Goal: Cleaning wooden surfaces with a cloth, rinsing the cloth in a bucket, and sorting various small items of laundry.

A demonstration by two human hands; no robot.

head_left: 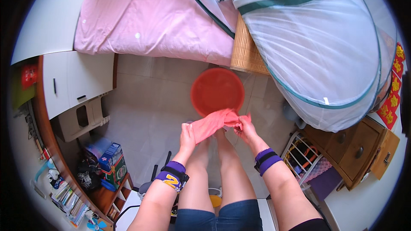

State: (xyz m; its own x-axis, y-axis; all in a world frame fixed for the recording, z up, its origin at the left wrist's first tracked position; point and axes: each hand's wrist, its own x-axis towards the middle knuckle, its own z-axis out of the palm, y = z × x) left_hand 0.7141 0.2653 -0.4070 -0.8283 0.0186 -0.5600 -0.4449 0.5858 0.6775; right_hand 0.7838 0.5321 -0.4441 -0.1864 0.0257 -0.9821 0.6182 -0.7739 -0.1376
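Red basin on tiled floor (bed beyond), coral cloth held.

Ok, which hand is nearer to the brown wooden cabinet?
Right. The right hand is left of the brown wooden cabinet, apart from it; the left hand is farther left, across the coral cloth.

cloth between hands, perhaps overhanging basin | bed beyond basin | cabinet left
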